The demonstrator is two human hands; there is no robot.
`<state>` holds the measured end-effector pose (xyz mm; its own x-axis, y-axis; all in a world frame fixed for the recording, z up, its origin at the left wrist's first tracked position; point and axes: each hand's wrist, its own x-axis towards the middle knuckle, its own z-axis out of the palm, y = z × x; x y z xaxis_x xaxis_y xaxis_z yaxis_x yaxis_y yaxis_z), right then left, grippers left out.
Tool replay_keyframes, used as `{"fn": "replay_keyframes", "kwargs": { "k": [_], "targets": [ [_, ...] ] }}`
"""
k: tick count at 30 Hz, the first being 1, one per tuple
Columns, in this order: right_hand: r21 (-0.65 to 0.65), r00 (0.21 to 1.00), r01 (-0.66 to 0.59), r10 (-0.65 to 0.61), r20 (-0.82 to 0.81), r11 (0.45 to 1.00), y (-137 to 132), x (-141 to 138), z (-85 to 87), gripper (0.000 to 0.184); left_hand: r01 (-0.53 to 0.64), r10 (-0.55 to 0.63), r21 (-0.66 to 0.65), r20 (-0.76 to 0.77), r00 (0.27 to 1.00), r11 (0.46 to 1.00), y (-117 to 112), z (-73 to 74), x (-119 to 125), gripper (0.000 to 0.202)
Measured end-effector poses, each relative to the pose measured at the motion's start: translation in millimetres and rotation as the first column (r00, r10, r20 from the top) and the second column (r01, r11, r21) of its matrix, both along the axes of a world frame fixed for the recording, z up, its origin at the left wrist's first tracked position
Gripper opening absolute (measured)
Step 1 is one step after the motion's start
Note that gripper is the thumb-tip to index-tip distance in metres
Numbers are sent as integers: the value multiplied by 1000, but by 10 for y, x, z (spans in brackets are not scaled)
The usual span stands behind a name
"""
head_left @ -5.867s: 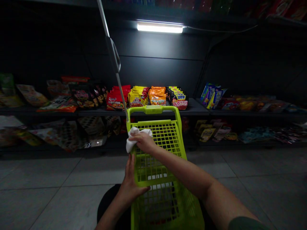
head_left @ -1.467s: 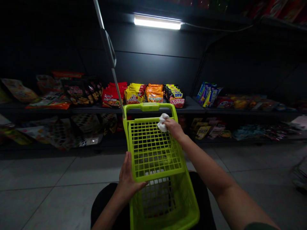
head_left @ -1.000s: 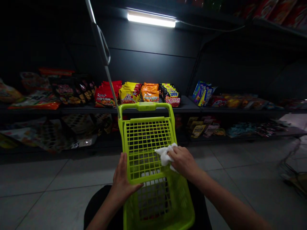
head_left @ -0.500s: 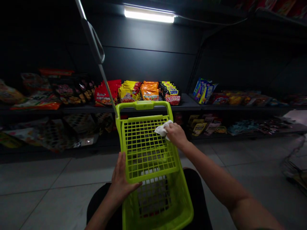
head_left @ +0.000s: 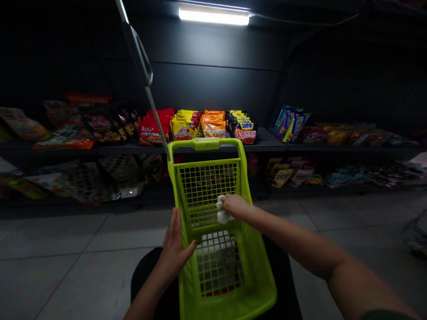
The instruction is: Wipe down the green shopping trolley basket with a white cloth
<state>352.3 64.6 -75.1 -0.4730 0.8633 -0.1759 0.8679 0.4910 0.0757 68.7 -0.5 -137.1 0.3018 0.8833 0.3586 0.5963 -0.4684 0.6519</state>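
Observation:
A lime-green plastic shopping basket (head_left: 248, 284) rests on my lap, tipped so its grid wall faces up. My left hand (head_left: 174, 249) grips the basket's left rim, thumb hooked over the edge. My right hand (head_left: 235, 206) is closed on a crumpled white cloth (head_left: 222, 214) and presses it against the grid inside the basket. The basket's green handle (head_left: 205, 143) points at the shelves. A long metal pull rod (head_left: 142, 66) slants up to the left from the basket.
Dark store shelves (head_left: 267, 144) run across the back, stocked with red, yellow and orange snack packets (head_left: 196, 126). A lower shelf holds more packets (head_left: 290, 175). A strip light (head_left: 213, 15) glows overhead. Grey floor tiles (head_left: 83, 249) lie on both sides.
My right hand has slid the cloth from the grid's upper right edge down towards its middle. The basket has tilted more upright. My left hand kept its hold on the rim.

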Motion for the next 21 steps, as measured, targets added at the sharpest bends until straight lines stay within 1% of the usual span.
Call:
{"fn": "replay_keyframes", "kwargs": {
  "k": [1, 3, 4, 5, 7, 9, 11, 13, 14, 15, 16, 17, 18, 19, 20, 21],
  "targets": [
    [-5, 995, 98, -98, -16, 995, 219, 18, 55, 15, 2, -2, -8, 11, 1000, 1000, 5, -12, -16, 98],
    [25, 975, 217, -216, -50, 976, 595, 50, 148, 20, 7, -5, -37, 47, 999, 999, 31, -29, -47, 94],
    [47, 963, 262, -258, -73, 964, 737, 61, 176, 22, 10, -6, -54, 67, 998, 998, 51, -33, -59, 93],
    [68, 951, 299, -292, -97, 952, 844, 70, 191, 24, 13, -7, -74, 84, 996, 997, 78, -33, -69, 93],
    [96, 922, 368, -350, -164, 925, 968, 71, 190, 27, 25, -13, -108, 106, 994, 994, 141, -22, -77, 93],
    [105, 895, 403, -367, -254, 909, 1018, 31, 181, 30, 35, -18, -132, 125, 992, 991, 210, -3, -74, 92],
    [85, 868, 401, -349, -354, 912, 1053, -98, 185, 31, 42, -18, -154, 156, 988, 987, 278, 23, -70, 91],
    [57, 840, 369, -307, -447, 928, 1084, -356, 174, 32, 59, -9, -208, 234, 972, 976, 354, 61, -72, 91],
    [48, 812, 335, -262, -522, 941, 1088, -531, 143, 33, 65, 13, -251, 297, 955, 966, 402, 88, -75, 91],
    [48, 760, 297, -206, -617, 954, 1076, -729, 85, 35, 67, 50, -301, 363, 930, 951, 460, 122, -78, 90],
    [56, 675, 265, -144, -724, 962, 1039, -934, -5, 38, 62, 101, -349, 429, 897, 935, 528, 163, -78, 88],
    [56, 549, 240, -88, -831, 969, 974, -1134, -128, 44, 47, 159, -393, 475, 865, 918, 606, 207, -72, 86],
    [27, 433, 263, -93, -897, 964, 880, -1310, -280, 48, 27, 205, -421, 495, 844, 906, 690, 253, -58, 83],
    [-37, 333, 310, -145, -932, 950, 759, -1451, -452, 53, -3, 238, -418, 512, 826, 908, 778, 297, -36, 79],
    [-126, 274, 335, -225, -935, 934, 621, -1547, -633, 54, -9, 241, -411, 518, 821, 912, 862, 334, -5, 76],
    [-210, 264, 323, -301, -916, 923, 477, -1596, -809, 54, -5, 237, -410, 517, 823, 912, 938, 361, 32, 72]
  ]
}}
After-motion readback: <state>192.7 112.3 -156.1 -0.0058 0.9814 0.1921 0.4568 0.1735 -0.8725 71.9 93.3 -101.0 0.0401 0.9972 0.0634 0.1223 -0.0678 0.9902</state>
